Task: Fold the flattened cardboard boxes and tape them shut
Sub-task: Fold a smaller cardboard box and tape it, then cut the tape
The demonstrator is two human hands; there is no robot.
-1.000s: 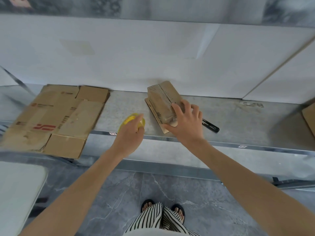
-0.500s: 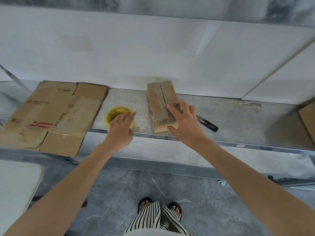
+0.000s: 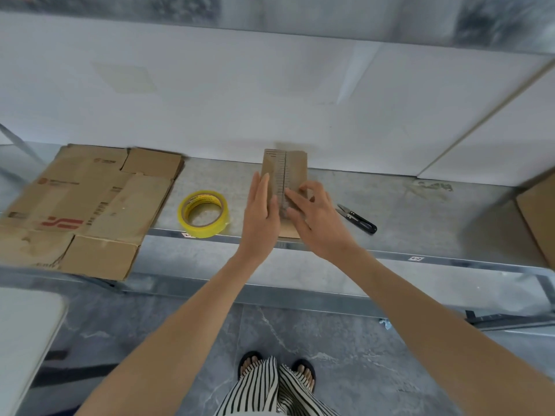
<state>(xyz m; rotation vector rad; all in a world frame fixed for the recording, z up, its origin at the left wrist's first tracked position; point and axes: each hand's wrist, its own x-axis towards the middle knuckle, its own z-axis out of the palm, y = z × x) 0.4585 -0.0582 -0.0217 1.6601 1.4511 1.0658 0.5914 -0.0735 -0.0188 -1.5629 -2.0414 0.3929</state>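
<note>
Lit brightly and evenly by soft, diffuse light. Threw a faint, blurred shadow on the plain white wall panel (image 3: 240, 100) just behind the small brown cardboard box (image 3: 295, 169), so lit from the viewer's side. Laid a thin dark shadow under the near edge of the large flattened brown cardboard sheet (image 3: 90, 205). Showed a pale sheen on the grey metal shelf (image 3: 420, 211) at far left. Bowed the straight lines toward the frame edges. Smeared the mottled grey band (image 3: 300, 13) along the top and the left margin. Kept the centre fairly sharp.
</note>
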